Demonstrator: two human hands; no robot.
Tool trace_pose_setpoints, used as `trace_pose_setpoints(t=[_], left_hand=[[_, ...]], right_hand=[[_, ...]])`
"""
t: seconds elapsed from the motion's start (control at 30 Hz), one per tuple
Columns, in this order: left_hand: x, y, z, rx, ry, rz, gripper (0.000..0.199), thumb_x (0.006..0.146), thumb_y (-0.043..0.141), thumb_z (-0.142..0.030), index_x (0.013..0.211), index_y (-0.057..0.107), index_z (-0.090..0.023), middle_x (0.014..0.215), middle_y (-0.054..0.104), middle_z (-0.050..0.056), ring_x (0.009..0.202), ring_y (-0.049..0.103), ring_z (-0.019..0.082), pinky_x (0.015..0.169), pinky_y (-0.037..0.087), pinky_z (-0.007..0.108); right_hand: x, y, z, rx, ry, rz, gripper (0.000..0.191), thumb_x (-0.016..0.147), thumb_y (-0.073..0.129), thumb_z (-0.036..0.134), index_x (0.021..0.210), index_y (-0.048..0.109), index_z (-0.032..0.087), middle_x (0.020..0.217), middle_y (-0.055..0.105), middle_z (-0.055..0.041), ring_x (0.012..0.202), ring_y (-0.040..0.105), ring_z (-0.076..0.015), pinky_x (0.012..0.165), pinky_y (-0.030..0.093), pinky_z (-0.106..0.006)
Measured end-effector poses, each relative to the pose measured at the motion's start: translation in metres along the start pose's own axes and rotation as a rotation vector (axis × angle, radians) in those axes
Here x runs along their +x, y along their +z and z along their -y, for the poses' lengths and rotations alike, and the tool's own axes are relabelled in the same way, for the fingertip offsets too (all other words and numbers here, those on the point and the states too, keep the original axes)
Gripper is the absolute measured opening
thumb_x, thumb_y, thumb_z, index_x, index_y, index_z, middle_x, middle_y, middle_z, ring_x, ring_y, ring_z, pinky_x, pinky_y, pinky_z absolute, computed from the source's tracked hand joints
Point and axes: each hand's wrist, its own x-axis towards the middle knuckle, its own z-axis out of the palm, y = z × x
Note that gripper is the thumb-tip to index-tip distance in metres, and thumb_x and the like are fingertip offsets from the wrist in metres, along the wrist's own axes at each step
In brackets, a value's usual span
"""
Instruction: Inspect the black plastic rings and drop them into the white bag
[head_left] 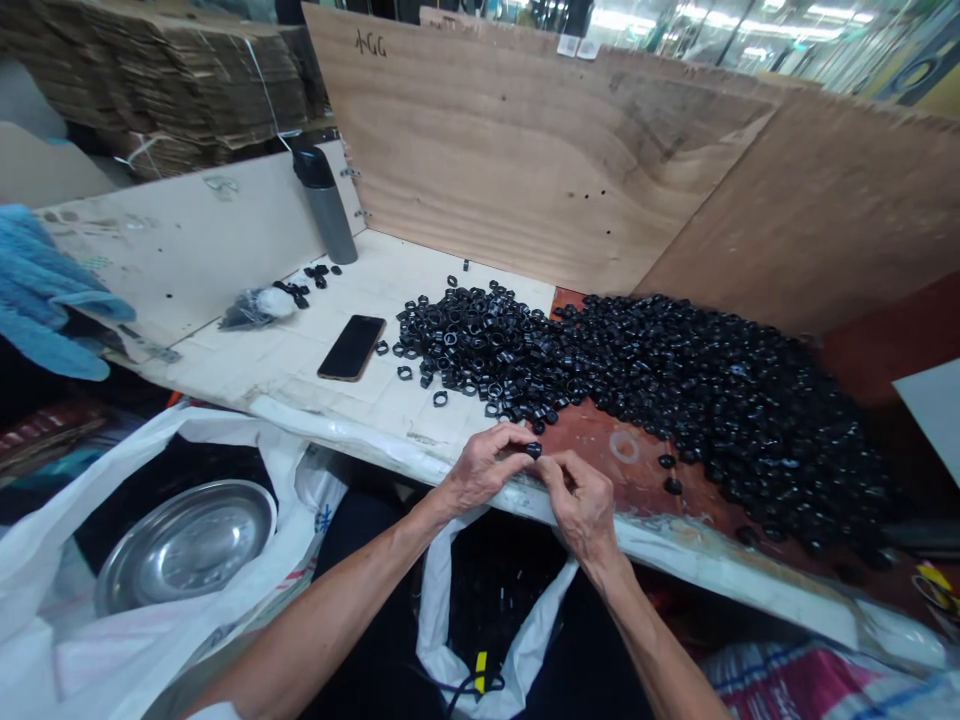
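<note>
At the table's front edge, my left hand pinches a small black part between thumb and fingertips. My right hand is right beside it, its fingers pressed together near the part; whether they hold anything is hidden. Beyond my hands lies a pile of black rings on the pale board. A larger heap of black parts spreads to the right over the red surface. Below my hands, an open white bag holds dark pieces.
A phone, a grey bottle and a small plastic bag stand or lie on the left. Wooden panels wall the back. A metal bowl sits in a white sack at lower left. Blue gloves hang at far left.
</note>
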Motion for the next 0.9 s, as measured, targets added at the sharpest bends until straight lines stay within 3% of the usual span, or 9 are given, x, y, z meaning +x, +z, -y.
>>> trace_pose_setpoints(t=[0.07,0.17,0.3,0.37,0.6,0.7,0.8,0.83,0.9], left_hand=[[0.0,0.0,0.001,-0.005,-0.004,0.001,0.015,0.087,0.064,-0.02,0.101,0.069,-0.016,0.102,0.069,0.009,0.101,0.064,0.019,0.09,0.051,0.032],[-0.001,0.0,0.001,0.004,-0.015,-0.004,0.015,0.087,0.064,-0.019,0.101,0.069,-0.016,0.103,0.069,0.009,0.1,0.065,0.019,0.09,0.051,0.032],[0.001,0.0,-0.002,0.007,-0.007,0.023,0.015,0.088,0.063,-0.021,0.102,0.069,-0.016,0.103,0.069,0.009,0.1,0.065,0.02,0.091,0.051,0.034],[0.002,0.0,-0.003,0.012,0.011,0.05,0.015,0.089,0.062,-0.021,0.101,0.068,-0.016,0.102,0.07,0.009,0.099,0.065,0.02,0.091,0.052,0.035],[-0.029,0.007,0.001,0.175,0.15,0.05,0.02,0.093,0.053,-0.015,0.11,0.063,-0.017,0.107,0.067,0.011,0.103,0.064,0.02,0.093,0.052,0.035],[-0.048,0.001,-0.01,0.23,0.201,0.133,0.025,0.093,0.049,-0.012,0.115,0.06,-0.017,0.11,0.067,0.012,0.106,0.063,0.021,0.093,0.052,0.035],[-0.048,-0.012,-0.024,0.273,0.063,0.332,0.015,0.089,0.062,-0.022,0.103,0.064,-0.019,0.096,0.069,0.007,0.088,0.066,0.018,0.08,0.054,0.029],[-0.043,-0.016,-0.026,0.312,-0.017,0.318,0.014,0.085,0.067,-0.027,0.096,0.065,-0.019,0.089,0.068,0.004,0.078,0.065,0.017,0.073,0.054,0.027],[-0.026,-0.019,-0.021,0.447,-0.146,0.104,0.016,0.083,0.069,-0.032,0.089,0.064,-0.018,0.079,0.063,0.001,0.066,0.06,0.014,0.064,0.051,0.026]], right_hand=[[0.0,0.0,0.001,0.047,0.023,0.0,0.029,0.092,0.058,0.041,0.082,0.068,0.016,0.068,0.062,0.0002,0.056,0.053,-0.0117,0.056,0.042,-0.022],[0.001,0.002,0.002,0.028,0.035,0.02,0.03,0.089,0.062,0.042,0.072,0.065,0.018,0.06,0.056,0.0021,0.052,0.049,-0.0113,0.054,0.042,-0.023],[0.002,0.005,-0.001,0.14,0.057,-0.027,0.021,0.089,0.061,0.038,0.095,0.068,0.019,0.08,0.067,-0.0032,0.067,0.061,-0.0156,0.062,0.05,-0.025],[0.002,0.007,-0.003,0.184,0.102,-0.005,0.02,0.089,0.06,0.037,0.095,0.067,0.02,0.082,0.069,-0.004,0.068,0.064,-0.0165,0.062,0.051,-0.026],[-0.018,0.014,0.007,0.536,0.47,0.069,0.027,0.083,0.065,0.044,0.087,0.06,0.018,0.057,0.056,0.0037,0.045,0.051,-0.0119,0.043,0.041,-0.022],[-0.03,0.008,0.009,0.567,0.585,0.214,0.03,0.085,0.06,0.046,0.074,0.058,0.019,0.048,0.051,0.005,0.039,0.045,-0.0109,0.041,0.037,-0.022],[-0.025,-0.001,-0.001,0.291,0.475,0.257,0.035,0.086,0.057,0.049,0.066,0.056,0.02,0.048,0.053,0.003,0.04,0.047,-0.0128,0.043,0.036,-0.024],[-0.018,-0.003,-0.007,0.165,0.377,0.179,0.032,0.086,0.058,0.047,0.071,0.059,0.019,0.053,0.057,0.0016,0.046,0.051,-0.0144,0.047,0.039,-0.025],[-0.001,-0.002,-0.018,-0.035,0.203,-0.011,0.023,0.085,0.059,0.042,0.086,0.063,0.019,0.068,0.064,-0.0014,0.06,0.059,-0.0177,0.059,0.045,-0.028]])
